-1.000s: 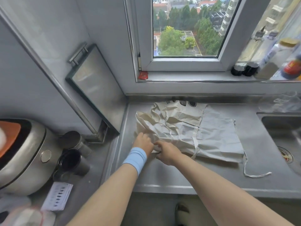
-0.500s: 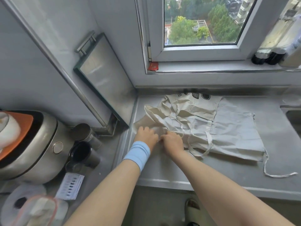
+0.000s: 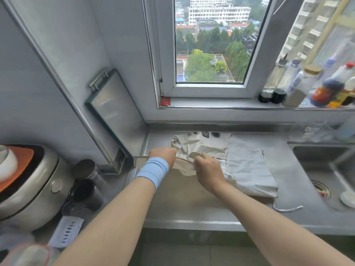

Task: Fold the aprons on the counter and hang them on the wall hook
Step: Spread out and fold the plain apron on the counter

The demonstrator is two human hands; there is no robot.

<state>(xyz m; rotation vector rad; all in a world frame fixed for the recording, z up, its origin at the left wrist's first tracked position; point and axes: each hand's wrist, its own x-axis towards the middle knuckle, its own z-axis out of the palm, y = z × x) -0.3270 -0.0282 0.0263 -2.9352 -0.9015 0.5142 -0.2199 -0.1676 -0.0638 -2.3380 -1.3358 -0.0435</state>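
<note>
A cream apron (image 3: 207,144) with black printed marks lies crumpled on the steel counter (image 3: 192,204), partly on top of a flatter pale grey apron (image 3: 249,169). My left hand (image 3: 163,156), with a blue wristband, grips the cream apron's left edge in a fist. My right hand (image 3: 207,167) pinches a fold of the same cream cloth just to the right. A white tie string (image 3: 286,209) trails off the grey apron toward the counter's front. No wall hook is in view.
A sink (image 3: 326,169) lies at the right. A steel board (image 3: 117,116) leans on the left wall. A rice cooker (image 3: 26,185) and dark cups (image 3: 86,189) stand at the left. Bottles (image 3: 326,89) line the window sill.
My hands have lifted and bunched the cream apron's left edge, pulling it inward. The camera has tilted up, so more of the window shows.
</note>
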